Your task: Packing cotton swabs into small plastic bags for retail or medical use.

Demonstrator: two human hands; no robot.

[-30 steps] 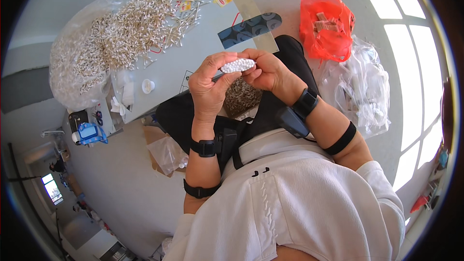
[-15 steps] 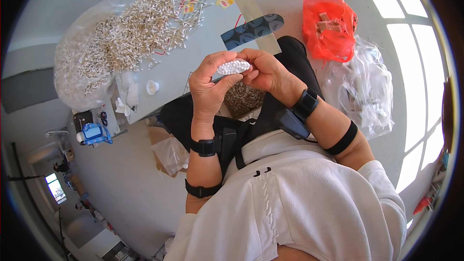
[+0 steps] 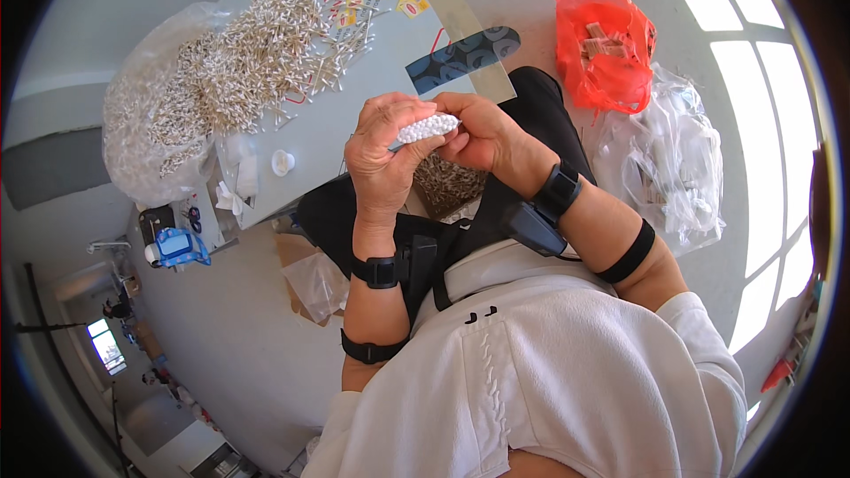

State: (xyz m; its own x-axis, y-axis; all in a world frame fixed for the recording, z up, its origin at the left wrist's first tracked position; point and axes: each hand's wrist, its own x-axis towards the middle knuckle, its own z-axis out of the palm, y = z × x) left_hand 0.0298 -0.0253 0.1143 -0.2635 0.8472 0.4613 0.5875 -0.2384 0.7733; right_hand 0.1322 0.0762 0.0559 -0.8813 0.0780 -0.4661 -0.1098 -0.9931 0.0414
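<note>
Both hands (image 3: 434,146) around white swab bundle (image 3: 427,128), long axis left-right, tips up.

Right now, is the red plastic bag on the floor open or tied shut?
Open. The red plastic bag has its mouth and handles spread apart, so the brownish pieces inside show from above.

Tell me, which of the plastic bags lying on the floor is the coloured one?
The orange plastic bag holding small brown blocks, beyond the right hand. The crumpled bags beside it are clear.
</note>
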